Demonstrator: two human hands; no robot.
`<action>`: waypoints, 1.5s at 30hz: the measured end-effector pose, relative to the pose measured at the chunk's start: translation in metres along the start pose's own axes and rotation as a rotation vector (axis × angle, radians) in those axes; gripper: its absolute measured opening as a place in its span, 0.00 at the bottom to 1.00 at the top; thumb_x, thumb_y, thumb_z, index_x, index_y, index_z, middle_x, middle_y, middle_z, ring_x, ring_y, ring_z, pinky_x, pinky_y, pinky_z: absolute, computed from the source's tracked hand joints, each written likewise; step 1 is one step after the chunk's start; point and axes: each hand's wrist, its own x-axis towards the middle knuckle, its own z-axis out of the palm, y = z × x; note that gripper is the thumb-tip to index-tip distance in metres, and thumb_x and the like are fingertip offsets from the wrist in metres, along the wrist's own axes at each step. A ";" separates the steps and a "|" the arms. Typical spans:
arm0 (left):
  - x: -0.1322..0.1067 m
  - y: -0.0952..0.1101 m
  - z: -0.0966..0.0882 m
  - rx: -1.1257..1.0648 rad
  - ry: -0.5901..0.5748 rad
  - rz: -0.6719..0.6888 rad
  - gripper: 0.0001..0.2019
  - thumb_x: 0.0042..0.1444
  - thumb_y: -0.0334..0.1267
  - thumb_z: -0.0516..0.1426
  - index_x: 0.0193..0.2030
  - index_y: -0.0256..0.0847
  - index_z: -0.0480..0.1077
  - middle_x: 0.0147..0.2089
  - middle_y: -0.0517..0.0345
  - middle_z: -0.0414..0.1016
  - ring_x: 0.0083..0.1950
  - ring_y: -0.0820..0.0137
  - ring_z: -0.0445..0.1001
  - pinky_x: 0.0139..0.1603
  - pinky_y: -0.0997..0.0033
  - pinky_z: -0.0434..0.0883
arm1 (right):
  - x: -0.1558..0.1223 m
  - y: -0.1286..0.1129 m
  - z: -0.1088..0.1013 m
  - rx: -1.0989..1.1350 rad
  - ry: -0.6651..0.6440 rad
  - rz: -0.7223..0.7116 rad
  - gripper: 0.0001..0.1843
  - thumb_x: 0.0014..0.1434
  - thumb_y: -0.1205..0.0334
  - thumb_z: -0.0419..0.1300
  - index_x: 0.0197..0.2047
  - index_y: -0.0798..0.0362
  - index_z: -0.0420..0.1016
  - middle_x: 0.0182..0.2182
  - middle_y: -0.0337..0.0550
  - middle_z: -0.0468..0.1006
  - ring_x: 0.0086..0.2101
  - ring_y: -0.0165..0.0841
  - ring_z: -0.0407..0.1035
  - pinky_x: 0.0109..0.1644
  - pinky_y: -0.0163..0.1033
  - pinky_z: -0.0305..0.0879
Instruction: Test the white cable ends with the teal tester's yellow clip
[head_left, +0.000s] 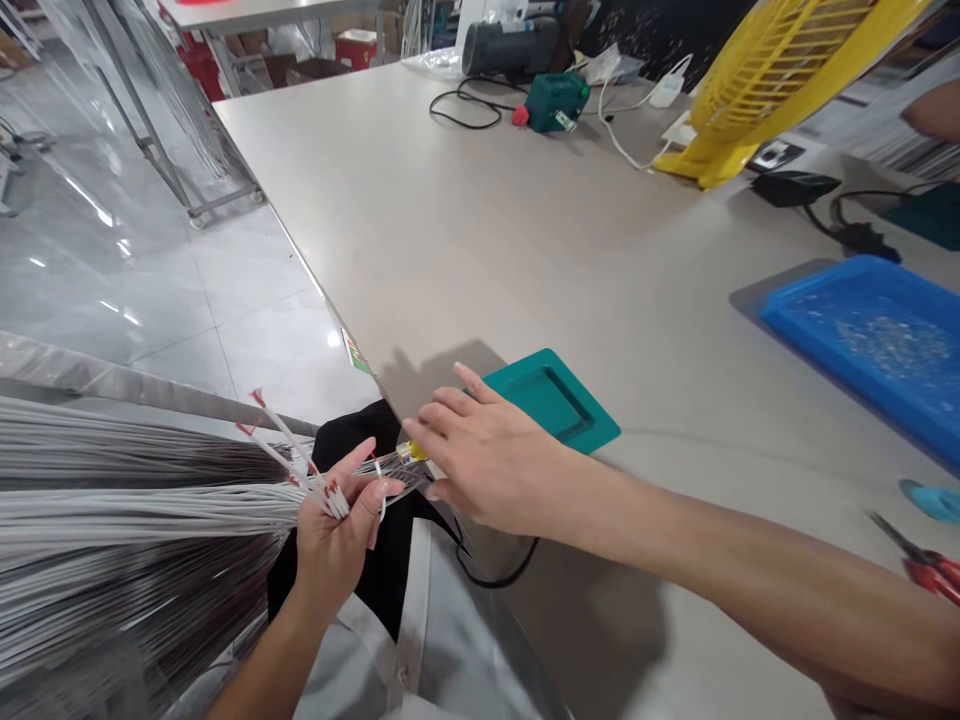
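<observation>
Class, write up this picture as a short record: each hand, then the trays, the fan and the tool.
Left hand: holds white wires, some with red ends
Right hand: beside small yellow item; grip unclear
Green tray: on table, partly behind right hand
Blue tray: holds small clear bits
Fan: yellow
Tool: red handles, cut off by picture edge

Out beyond the right hand (499, 465), across the pale table (375, 190), there's a dark green device (559, 100) with a red knob, and a dark cylinder (506, 48) just past it! Swing right and well ahead of that hand: the yellow fan (780, 80). Closer on that side, the blue tray (821, 290), small clear bits scattered inside, then the red-handled tool (934, 572). Ahead of the left hand (337, 540), a wheeled metal rack (225, 202) on shiny floor (172, 300).
</observation>
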 end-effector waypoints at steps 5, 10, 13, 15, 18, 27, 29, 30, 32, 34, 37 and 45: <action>-0.007 0.002 -0.005 -0.006 -0.063 0.080 0.21 0.52 0.40 0.59 0.53 0.39 0.67 0.22 0.62 0.72 0.15 0.80 0.59 0.14 0.80 0.58 | 0.003 -0.014 -0.001 0.340 0.156 0.016 0.14 0.60 0.59 0.52 0.32 0.57 0.75 0.29 0.47 0.73 0.34 0.35 0.66 0.50 0.45 0.60; -0.013 0.003 -0.012 -0.005 -0.120 0.089 0.18 0.52 0.38 0.59 0.51 0.41 0.70 0.23 0.61 0.72 0.14 0.81 0.60 0.12 0.82 0.57 | 0.011 -0.023 0.003 0.596 0.148 0.014 0.12 0.59 0.65 0.53 0.26 0.56 0.72 0.26 0.41 0.73 0.31 0.29 0.66 0.51 0.41 0.59; -0.015 0.003 -0.015 -0.013 -0.119 0.051 0.18 0.52 0.37 0.60 0.51 0.42 0.69 0.27 0.58 0.75 0.15 0.81 0.60 0.12 0.82 0.58 | 0.012 -0.023 0.003 0.563 0.143 0.011 0.10 0.58 0.67 0.52 0.28 0.56 0.71 0.28 0.41 0.73 0.31 0.30 0.67 0.57 0.47 0.53; -0.016 0.003 -0.014 -0.039 -0.081 0.023 0.18 0.52 0.37 0.60 0.51 0.42 0.69 0.27 0.58 0.75 0.15 0.82 0.60 0.13 0.83 0.58 | 0.010 -0.020 0.001 0.502 0.198 0.027 0.09 0.58 0.66 0.51 0.30 0.56 0.71 0.29 0.42 0.73 0.32 0.31 0.67 0.59 0.50 0.48; -0.015 0.003 -0.012 -0.065 -0.022 0.000 0.17 0.51 0.38 0.60 0.50 0.41 0.69 0.26 0.58 0.75 0.15 0.82 0.59 0.13 0.84 0.57 | 0.006 -0.015 -0.002 0.470 0.280 0.092 0.08 0.58 0.67 0.51 0.31 0.55 0.70 0.29 0.41 0.73 0.33 0.30 0.67 0.61 0.50 0.46; -0.016 0.003 -0.012 0.022 -0.093 0.130 0.15 0.52 0.35 0.59 0.48 0.43 0.71 0.22 0.64 0.70 0.16 0.82 0.59 0.15 0.84 0.59 | 0.013 -0.023 -0.003 0.587 0.026 0.072 0.11 0.58 0.63 0.53 0.28 0.55 0.73 0.27 0.41 0.74 0.33 0.31 0.67 0.61 0.54 0.44; -0.017 0.003 -0.011 0.042 -0.076 0.152 0.14 0.52 0.34 0.59 0.47 0.44 0.71 0.24 0.64 0.72 0.17 0.82 0.59 0.16 0.84 0.59 | 0.015 -0.023 -0.005 0.633 -0.001 0.081 0.12 0.56 0.67 0.53 0.23 0.55 0.72 0.24 0.39 0.72 0.31 0.30 0.67 0.60 0.54 0.44; -0.017 0.003 -0.011 0.049 -0.060 0.153 0.15 0.52 0.34 0.59 0.47 0.45 0.71 0.25 0.63 0.73 0.17 0.82 0.59 0.16 0.84 0.59 | 0.015 -0.021 -0.006 0.644 0.014 0.098 0.12 0.55 0.68 0.53 0.22 0.55 0.71 0.23 0.38 0.72 0.31 0.30 0.67 0.60 0.53 0.44; -0.017 0.002 -0.012 0.053 -0.026 0.137 0.15 0.52 0.34 0.59 0.47 0.45 0.71 0.26 0.62 0.75 0.16 0.82 0.59 0.16 0.84 0.59 | 0.013 -0.016 -0.009 0.639 0.078 0.140 0.12 0.54 0.67 0.54 0.21 0.55 0.71 0.24 0.38 0.72 0.31 0.29 0.68 0.61 0.54 0.42; -0.015 0.001 -0.012 0.050 -0.006 0.114 0.15 0.52 0.35 0.60 0.48 0.45 0.70 0.26 0.61 0.76 0.16 0.82 0.58 0.15 0.84 0.58 | 0.009 -0.011 -0.013 0.614 0.134 0.181 0.11 0.54 0.67 0.54 0.22 0.55 0.71 0.25 0.39 0.73 0.31 0.29 0.68 0.62 0.53 0.39; -0.014 0.001 -0.011 0.058 -0.003 0.110 0.16 0.51 0.36 0.60 0.48 0.43 0.70 0.26 0.60 0.76 0.15 0.81 0.58 0.14 0.83 0.58 | 0.005 -0.008 -0.016 0.590 0.133 0.207 0.10 0.57 0.64 0.54 0.27 0.55 0.73 0.26 0.39 0.74 0.32 0.29 0.68 0.62 0.54 0.38; -0.014 0.001 -0.009 0.101 -0.037 0.119 0.14 0.50 0.36 0.60 0.46 0.44 0.72 0.25 0.63 0.74 0.16 0.82 0.60 0.15 0.82 0.59 | 0.011 -0.016 -0.008 0.575 0.044 0.101 0.12 0.56 0.66 0.53 0.23 0.55 0.72 0.25 0.38 0.73 0.32 0.29 0.68 0.62 0.55 0.39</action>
